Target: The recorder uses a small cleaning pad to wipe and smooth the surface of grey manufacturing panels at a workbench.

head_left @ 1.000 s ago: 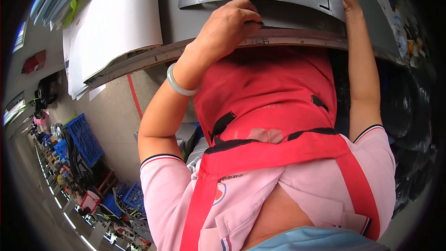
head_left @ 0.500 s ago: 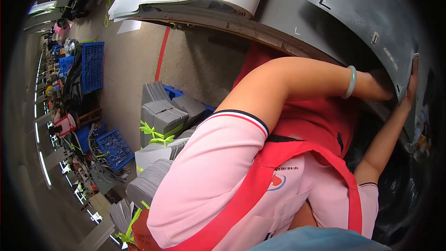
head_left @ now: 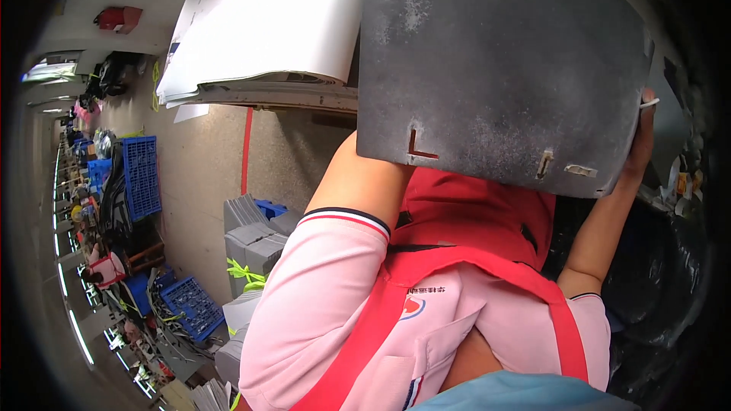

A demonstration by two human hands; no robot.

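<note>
A large dark grey board (head_left: 502,68) with worn pale patches is raised in front of me. Along its near edge run an L-shaped slot (head_left: 421,146) and short straight cut-outs (head_left: 545,164). My right hand (head_left: 644,133) grips the board's right edge, fingers at the side, with a whitish ring or band (head_left: 649,103) at the fingertips. My left arm (head_left: 358,175) goes up behind the board, which hides the left hand completely.
White sheets (head_left: 266,23) lie stacked on a table (head_left: 282,95) at the left. Bundles of grey cut pieces (head_left: 255,247) with yellow-green ties stand at my left side, and blue crates (head_left: 141,175) farther off. Black plastic (head_left: 655,274) sits at the right.
The grey board has been tilted up from the table at the right and now faces me, covering my left forearm and hand. My right hand stays at its edge.
</note>
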